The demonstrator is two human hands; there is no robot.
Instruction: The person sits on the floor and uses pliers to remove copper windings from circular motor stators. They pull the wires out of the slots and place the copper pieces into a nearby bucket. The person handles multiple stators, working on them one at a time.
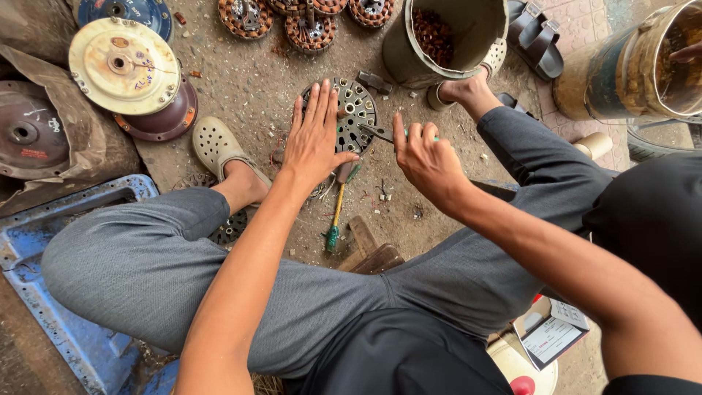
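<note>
Concrete floor (256, 80), dusty and littered with wire scraps, carries everything. Grey-trousered legs spread wide across it, feet in pale perforated clogs (213, 144). A blue metal frame (44, 285) lies at the left edge, and a rusty drum (621, 66) stands at the upper right. A grey bucket (446, 40) holding copper-coloured scrap sits beside the right foot. Two round motor covers (124, 66), cream over brown, are stacked at the upper left, and several copper-wound stators (311, 29) line the top edge. Between the feet lies a round slotted stator core (355, 110), flat on the floor. The left hand (316, 135) presses down on it, fingers spread flat and released, gripping nothing. The right hand (424, 157) is clenched around a pair of pliers (376, 132), whose tip reaches the core's right edge. A green-handled screwdriver (336, 212) lies just below the core.
</note>
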